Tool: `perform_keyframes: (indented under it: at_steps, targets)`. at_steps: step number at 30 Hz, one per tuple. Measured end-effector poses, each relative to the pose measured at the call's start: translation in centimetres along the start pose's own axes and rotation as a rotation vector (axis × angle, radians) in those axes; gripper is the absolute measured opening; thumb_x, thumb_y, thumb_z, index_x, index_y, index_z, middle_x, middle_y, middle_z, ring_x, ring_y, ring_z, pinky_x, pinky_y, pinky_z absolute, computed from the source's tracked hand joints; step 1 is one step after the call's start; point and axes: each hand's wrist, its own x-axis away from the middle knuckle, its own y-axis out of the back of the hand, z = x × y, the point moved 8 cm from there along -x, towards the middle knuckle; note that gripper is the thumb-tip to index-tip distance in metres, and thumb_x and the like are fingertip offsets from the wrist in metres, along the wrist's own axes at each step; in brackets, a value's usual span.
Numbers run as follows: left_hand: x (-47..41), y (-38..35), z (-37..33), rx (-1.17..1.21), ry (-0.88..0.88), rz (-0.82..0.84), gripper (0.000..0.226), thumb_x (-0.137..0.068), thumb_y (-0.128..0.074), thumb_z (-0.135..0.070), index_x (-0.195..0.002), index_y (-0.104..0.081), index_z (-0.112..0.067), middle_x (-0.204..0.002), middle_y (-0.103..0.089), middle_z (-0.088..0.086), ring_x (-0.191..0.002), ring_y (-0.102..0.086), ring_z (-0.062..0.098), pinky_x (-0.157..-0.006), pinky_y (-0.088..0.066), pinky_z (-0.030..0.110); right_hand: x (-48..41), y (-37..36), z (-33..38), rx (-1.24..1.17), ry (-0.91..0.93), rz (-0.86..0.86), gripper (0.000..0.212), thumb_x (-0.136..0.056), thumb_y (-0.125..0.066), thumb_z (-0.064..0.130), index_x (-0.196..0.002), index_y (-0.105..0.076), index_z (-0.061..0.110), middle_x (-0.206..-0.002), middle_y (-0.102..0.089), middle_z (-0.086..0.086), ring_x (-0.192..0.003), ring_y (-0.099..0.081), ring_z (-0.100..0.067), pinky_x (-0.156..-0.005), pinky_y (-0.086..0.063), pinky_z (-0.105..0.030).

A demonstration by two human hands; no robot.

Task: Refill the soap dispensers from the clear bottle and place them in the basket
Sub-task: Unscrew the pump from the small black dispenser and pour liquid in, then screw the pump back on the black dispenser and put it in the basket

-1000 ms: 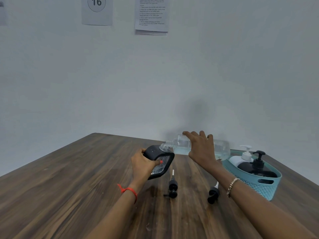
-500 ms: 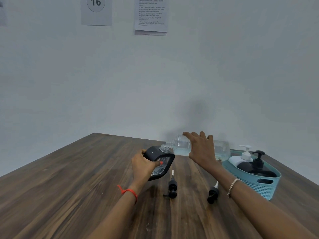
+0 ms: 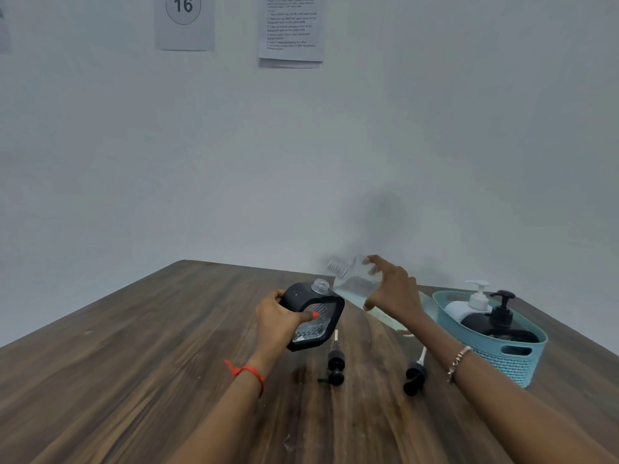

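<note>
- The left hand (image 3: 278, 318) is wrapped round the black soap dispenser (image 3: 316, 318), thumb across its front. It holds the dispenser tilted above the tabletop (image 3: 134, 363), with the open neck (image 3: 320, 285) pointing up and toward the other hand. Leaned any further, the uncapped dispenser could slop soap out, and a wet plastic side could slide in that grip.
- The right hand (image 3: 393, 291) clasps the clear bottle (image 3: 353, 279), fingers over the top and thumb beneath. The bottle is blurred, its uncapped mouth raised just beyond the dispenser's neck and not touching it. The two openings look out of line to me. A pour begun from here would likely run down the dispenser's shoulder onto the left fingers and the wood.
- Below and between the two wrists lie two loose pumps, one (image 3: 335, 366) nearer the left hand and one (image 3: 415, 376) under the right forearm. A spill would land on them, and a dropping forearm could send either rolling.
- Just outside the right forearm stands the basket (image 3: 516, 360), holding a white dispenser (image 3: 469, 306) and a dark dispenser (image 3: 499, 326). It seems close to the tabletop's edge, so an elbow swung outward might shove it off.
</note>
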Motion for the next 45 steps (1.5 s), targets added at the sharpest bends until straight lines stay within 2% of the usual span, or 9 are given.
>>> perform_keyframes:
  at_steps: [7, 14, 25, 28, 31, 34, 37, 41, 45]
  targets:
    - [-0.4, -0.4, 0.6, 0.161, 0.043, 0.074, 0.044, -0.053, -0.084, 0.005, -0.089, -0.06, -0.005, -0.085, -0.07, 0.011, -0.075, -0.067, 0.025, -0.072, -0.056, 0.038, 0.7, 0.2, -3.6, -0.506, -0.159, -0.016, 0.066, -0.049, -0.087, 0.005, -0.105, -0.055, 0.017, -0.092, -0.06, -0.001, -0.081, -0.055, -0.017, -0.053, -0.04, -0.013]
    - [-0.4, -0.9, 1.1, 0.296, 0.091, 0.137, 0.042, -0.055, -0.082, 0.009, -0.089, -0.061, -0.003, -0.085, -0.069, 0.01, -0.074, -0.067, 0.024, -0.07, -0.058, 0.037, 1.2, -2.0, -7.9, -0.679, -0.283, -0.008, 0.074, -0.043, -0.091, 0.012, -0.109, -0.058, 0.019, -0.102, -0.068, -0.004, -0.093, -0.065, -0.021, -0.079, -0.055, -0.036]
    - [-0.6, -1.1, 1.9, 0.402, 0.145, 0.187, 0.034, -0.063, -0.074, 0.013, -0.088, -0.062, -0.006, -0.082, -0.069, 0.005, -0.059, -0.069, 0.009, -0.048, -0.054, 0.024, 0.7, -3.3, -9.6, -0.65, -0.29, 0.134, 0.098, -0.046, -0.091, 0.027, -0.13, -0.043, 0.013, -0.128, -0.056, -0.011, -0.114, -0.055, -0.026, -0.094, -0.047, -0.038]
    - [-0.8, -1.0, 1.9, 0.416, 0.146, 0.186, 0.032, -0.064, -0.073, 0.013, -0.088, -0.062, -0.006, -0.081, -0.069, 0.005, -0.058, -0.069, 0.009, -0.049, -0.055, 0.025, 1.2, -1.0, -8.6, -0.501, -0.254, -0.155, 0.112, -0.054, -0.087, 0.041, -0.142, -0.023, 0.015, -0.145, -0.035, -0.008, -0.129, -0.038, -0.022, -0.106, -0.035, -0.039]
    - [-0.9, -0.9, 1.8, 0.432, 0.147, 0.177, 0.031, -0.064, -0.072, 0.014, -0.085, -0.063, -0.007, -0.078, -0.069, 0.003, -0.056, -0.068, 0.009, -0.048, -0.055, 0.025, 4.2, 2.8, -4.0, -0.302, 0.133, -0.605, 0.061, -0.073, -0.073, 0.023, -0.123, -0.041, 0.011, -0.122, -0.045, -0.01, -0.113, -0.039, -0.013, -0.099, -0.034, -0.03]
    - [-1.1, -0.7, 1.7, 0.438, 0.15, 0.161, 0.031, -0.064, -0.072, 0.014, -0.084, -0.063, -0.007, -0.078, -0.069, 0.004, -0.055, -0.068, 0.009, -0.049, -0.056, 0.024, 5.5, -1.5, 0.6, -0.153, 0.479, -0.219, 0.023, -0.073, -0.059, 0.001, -0.094, -0.061, 0.01, -0.091, -0.061, -0.008, -0.09, -0.05, -0.011, -0.081, -0.044, -0.03]
    - [-1.3, -0.3, 1.5, 0.447, 0.145, 0.15, 0.031, -0.064, -0.072, 0.014, -0.084, -0.062, -0.008, -0.079, -0.068, 0.004, -0.055, -0.068, 0.008, -0.049, -0.056, 0.025, 7.4, -8.1, 1.3, 0.02, 0.509, 0.371, 0.04, -0.079, -0.047, -0.002, -0.113, -0.062, 0.015, -0.112, -0.059, -0.004, -0.095, -0.056, -0.014, -0.08, -0.045, -0.025]
    - [-1.4, 0.1, 1.4, 0.446, 0.151, 0.144, 0.032, -0.064, -0.072, 0.014, -0.085, -0.062, -0.008, -0.08, -0.068, 0.004, -0.055, -0.068, 0.008, -0.049, -0.056, 0.025, 8.4, -11.4, 1.0, 0.286, 0.48, 0.52, 0.056, -0.086, -0.045, -0.005, -0.135, -0.043, 0.02, -0.146, -0.026, -0.007, -0.115, -0.054, -0.026, -0.094, -0.048, -0.037]
    - [-1.6, 0.6, 1.5, 0.432, 0.153, 0.136, 0.033, -0.063, -0.073, 0.013, -0.086, -0.062, -0.007, -0.082, -0.068, 0.005, -0.056, -0.068, 0.009, -0.049, -0.055, 0.024, 8.0, -12.0, 1.1, 0.283, 0.539, 0.49, 0.04, -0.086, -0.049, -0.002, -0.125, -0.049, 0.01, -0.138, -0.032, -0.009, -0.102, -0.058, -0.027, -0.088, -0.05, -0.04]
